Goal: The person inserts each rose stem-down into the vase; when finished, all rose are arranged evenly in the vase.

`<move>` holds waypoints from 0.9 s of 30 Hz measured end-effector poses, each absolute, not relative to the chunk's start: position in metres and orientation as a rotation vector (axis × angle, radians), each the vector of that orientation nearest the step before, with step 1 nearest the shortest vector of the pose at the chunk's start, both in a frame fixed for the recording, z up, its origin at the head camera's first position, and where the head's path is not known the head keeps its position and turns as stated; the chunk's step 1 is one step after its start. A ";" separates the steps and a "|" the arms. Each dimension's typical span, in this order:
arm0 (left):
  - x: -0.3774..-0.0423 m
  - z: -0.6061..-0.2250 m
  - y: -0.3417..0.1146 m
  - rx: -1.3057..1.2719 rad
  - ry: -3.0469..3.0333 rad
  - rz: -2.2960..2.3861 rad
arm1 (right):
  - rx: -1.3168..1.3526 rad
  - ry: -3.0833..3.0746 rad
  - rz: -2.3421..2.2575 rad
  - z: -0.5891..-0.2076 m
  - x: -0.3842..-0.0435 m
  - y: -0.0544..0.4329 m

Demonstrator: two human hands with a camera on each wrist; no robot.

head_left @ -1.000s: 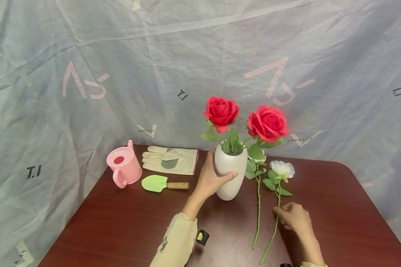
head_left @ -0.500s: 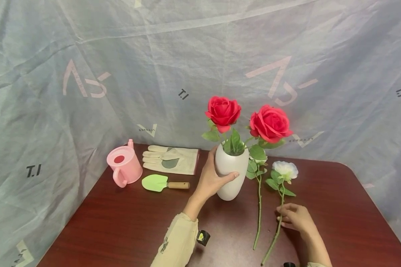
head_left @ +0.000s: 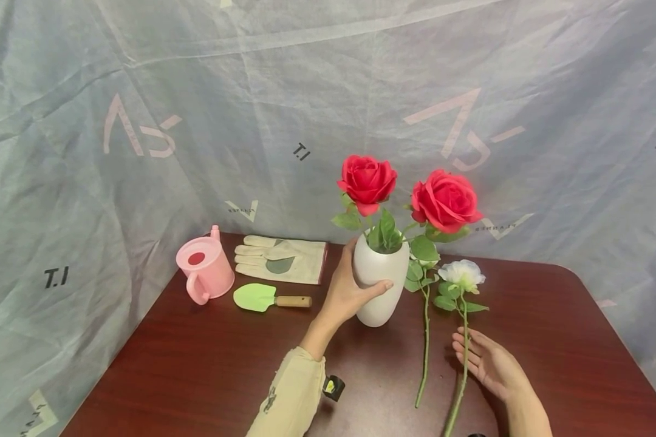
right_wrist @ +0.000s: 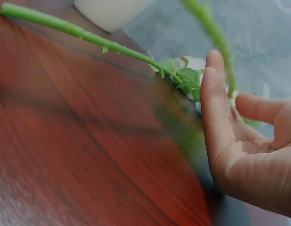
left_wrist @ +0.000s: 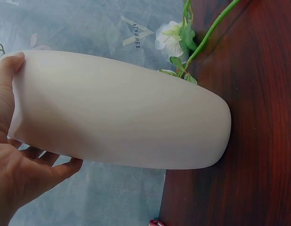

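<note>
My left hand [head_left: 344,294] grips a white vase [head_left: 381,276], thumb across its front. Two red roses [head_left: 367,182] with green leaves stand in the vase; its base is close to the tabletop. In the left wrist view, the vase [left_wrist: 122,113] fills the middle. My right hand [head_left: 494,367], palm turned up, pinches the green stem of a white flower [head_left: 463,276] between thumb and fingers. That stem looks raised off the table in the right wrist view. Another white flower lies to its left, its stem [head_left: 426,346] on the table and its bloom partly hidden behind the vase.
A pink watering can [head_left: 210,270] stands at the back left of the dark red table [head_left: 197,364]. Beside it lie pale work gloves [head_left: 279,260] and a light green trowel [head_left: 257,297] with a wooden handle. A grey cloth [head_left: 306,91] hangs behind.
My right hand has turned from palm down to palm up round the stem, and the stem's lower end has lifted and swung right. My left hand still holds the vase.
</note>
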State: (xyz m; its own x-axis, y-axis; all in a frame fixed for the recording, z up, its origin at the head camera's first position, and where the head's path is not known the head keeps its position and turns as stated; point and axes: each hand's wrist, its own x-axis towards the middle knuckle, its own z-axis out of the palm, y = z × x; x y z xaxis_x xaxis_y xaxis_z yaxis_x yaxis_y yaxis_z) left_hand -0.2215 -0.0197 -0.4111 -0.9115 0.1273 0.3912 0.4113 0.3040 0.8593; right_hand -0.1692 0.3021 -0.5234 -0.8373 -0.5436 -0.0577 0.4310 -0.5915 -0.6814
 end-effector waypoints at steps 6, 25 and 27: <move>-0.222 -0.411 -0.020 -0.491 -2.323 -1.645 | -0.302 0.857 -2.451 -0.529 -0.171 0.297; -0.223 -0.412 -0.018 -0.487 -2.323 -1.641 | -0.399 1.044 -2.670 -0.512 -0.164 0.286; -0.223 -0.412 -0.018 -0.486 -2.325 -1.638 | -0.402 1.037 -2.733 -0.506 -0.162 0.285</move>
State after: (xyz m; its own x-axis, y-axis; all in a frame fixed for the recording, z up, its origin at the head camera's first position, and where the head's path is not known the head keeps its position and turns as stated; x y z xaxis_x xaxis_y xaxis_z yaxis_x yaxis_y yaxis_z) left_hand -0.2228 -0.0184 -0.4116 -0.9115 0.1228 0.3925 0.4110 0.3102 0.8573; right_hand -0.1625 0.2846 -0.5061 -0.9451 -0.2705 0.1834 0.0808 -0.7371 -0.6709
